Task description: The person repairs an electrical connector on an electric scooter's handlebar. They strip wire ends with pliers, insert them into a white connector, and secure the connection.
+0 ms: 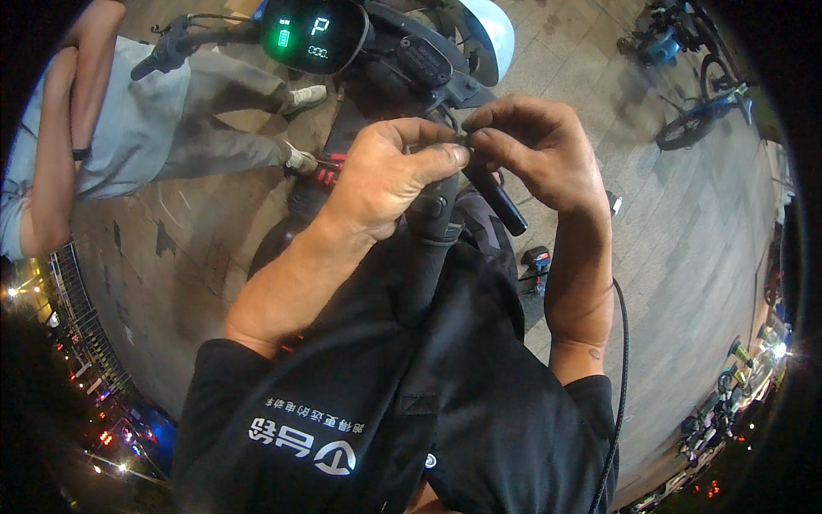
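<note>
My left hand (381, 176) and my right hand (544, 150) meet fingertip to fingertip over the handlebar of an electric scooter. Both pinch at something small and dark between them, too hidden to name. Below my left fingers runs the black handlebar grip (431, 218), with a switch housing on it. A black rod-like lever (501, 203) slants down from beneath my right fingertips, its end free. Above my hands, the scooter's round display (312, 34) is lit in green and white.
A person in a light blue shirt (137, 111) stands at the left with folded arms. A pale blue rounded part (490, 38) is beyond the handlebar. A small red-and-black tool (536, 259) rests below my right forearm. A black cable (623, 360) hangs at right. Bicycles (698, 98) stand on the paving.
</note>
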{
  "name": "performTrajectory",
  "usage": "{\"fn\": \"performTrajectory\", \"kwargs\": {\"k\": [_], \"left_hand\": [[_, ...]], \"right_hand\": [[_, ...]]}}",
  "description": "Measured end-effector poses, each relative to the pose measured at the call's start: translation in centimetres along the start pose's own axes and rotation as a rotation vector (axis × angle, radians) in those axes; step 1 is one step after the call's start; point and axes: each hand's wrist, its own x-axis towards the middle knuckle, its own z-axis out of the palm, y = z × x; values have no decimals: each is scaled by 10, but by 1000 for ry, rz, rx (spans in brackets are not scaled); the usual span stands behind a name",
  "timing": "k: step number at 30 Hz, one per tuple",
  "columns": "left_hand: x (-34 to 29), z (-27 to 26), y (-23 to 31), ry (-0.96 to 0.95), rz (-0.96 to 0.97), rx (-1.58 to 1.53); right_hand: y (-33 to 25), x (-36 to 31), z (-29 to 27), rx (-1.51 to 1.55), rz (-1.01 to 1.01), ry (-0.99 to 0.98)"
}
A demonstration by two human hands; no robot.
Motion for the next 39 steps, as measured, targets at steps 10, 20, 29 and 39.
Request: {"fn": "performTrajectory", "kwargs": {"k": [10, 20, 29, 39], "left_hand": [[1, -1, -11, -18, 91, 3], [1, 4, -9, 21, 100, 70], [3, 3, -9, -12, 103, 86], [1, 2, -11, -13, 123, 102]], "right_hand": [[-5, -4, 2, -177, 42, 69], [-7, -3, 3, -242, 13, 91], [-8, -2, 2, -259, 46, 85], [-8, -2, 3, -302, 34, 111]]}}
